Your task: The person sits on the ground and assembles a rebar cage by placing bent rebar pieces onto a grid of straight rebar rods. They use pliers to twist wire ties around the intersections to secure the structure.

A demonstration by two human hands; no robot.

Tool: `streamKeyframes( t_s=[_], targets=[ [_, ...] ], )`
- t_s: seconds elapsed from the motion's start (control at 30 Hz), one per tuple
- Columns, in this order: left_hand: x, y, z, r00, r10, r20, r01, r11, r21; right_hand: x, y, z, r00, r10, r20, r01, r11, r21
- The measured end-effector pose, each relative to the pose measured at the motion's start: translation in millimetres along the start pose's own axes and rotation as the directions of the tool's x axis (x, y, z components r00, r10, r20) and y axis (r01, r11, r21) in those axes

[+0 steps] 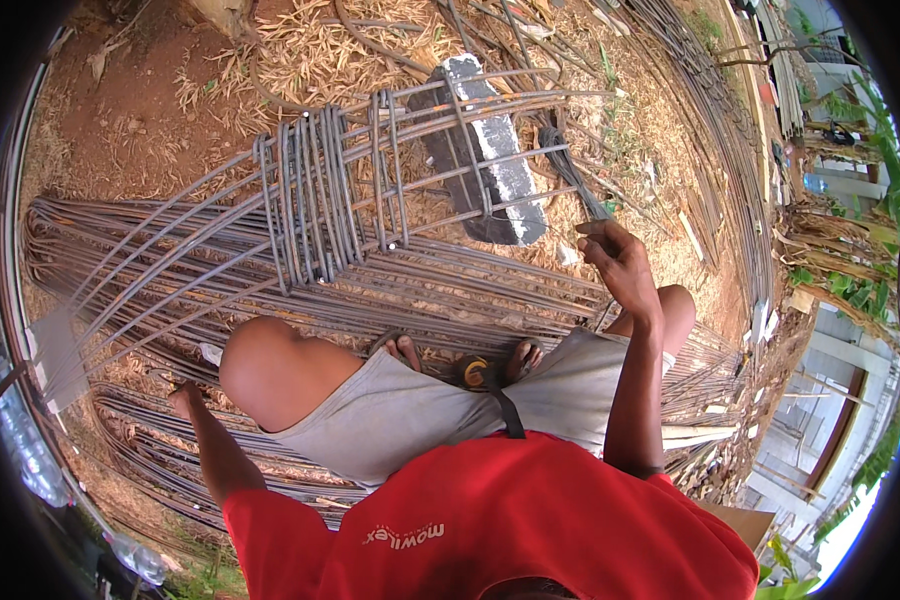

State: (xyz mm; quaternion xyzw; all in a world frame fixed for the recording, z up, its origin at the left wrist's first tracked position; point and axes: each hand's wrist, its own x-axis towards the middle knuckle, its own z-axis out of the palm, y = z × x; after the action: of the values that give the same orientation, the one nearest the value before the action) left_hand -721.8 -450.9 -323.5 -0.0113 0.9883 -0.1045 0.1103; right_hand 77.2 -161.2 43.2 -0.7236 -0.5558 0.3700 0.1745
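Observation:
A long rebar cage (315,195) runs from left to right in front of me, with several stirrups bunched around its bars. Its right part lies over a black block with a white stripe (510,165). My right hand (622,265) is raised at the right, fingers bent in a pinch; whatever they hold is too thin to make out. Just beyond the fingertips lies a bundle of dark tie wire (573,178). Low at the left, my left hand (183,400) is closed beside the bars, with a small thin thing at its fingers that I cannot make out.
Many long steel bars (450,290) lie under the cage and around my feet. Another stack of rods (690,80) stretches along the right. A grey sheet (58,355) and plastic bottles (25,435) are at the far left. A round yellow-and-black thing (472,372) hangs between my knees.

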Motion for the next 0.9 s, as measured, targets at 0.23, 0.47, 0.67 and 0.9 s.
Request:
streamKeyframes(
  t_s=[0.23,0.47,0.67,0.9],
  targets=[
    [-1.5,1.5,-8.7,0.991,-0.092,0.098,0.108,0.979,-0.175,1.6,18.8,6.5,0.998,-0.063,0.013,0.064,0.996,-0.062],
    [-13.0,-16.2,-24.8,0.940,0.108,0.323,0.172,0.668,-0.724,0.8,26.8,-2.8,0.998,-0.032,-0.050,0.028,0.997,-0.068],
    [-11.8,-1.9,-14.1,0.944,0.022,0.329,0.224,0.690,-0.689,-0.1,24.2,-2.3,0.998,-0.056,-0.014,0.055,0.997,-0.060],
    [-5.4,3.8,-5.0,0.939,-0.045,0.340,0.261,0.736,-0.625,-35.1,-40.6,-52.8,0.979,-0.203,0.028,0.172,0.888,0.426]
  ],
)
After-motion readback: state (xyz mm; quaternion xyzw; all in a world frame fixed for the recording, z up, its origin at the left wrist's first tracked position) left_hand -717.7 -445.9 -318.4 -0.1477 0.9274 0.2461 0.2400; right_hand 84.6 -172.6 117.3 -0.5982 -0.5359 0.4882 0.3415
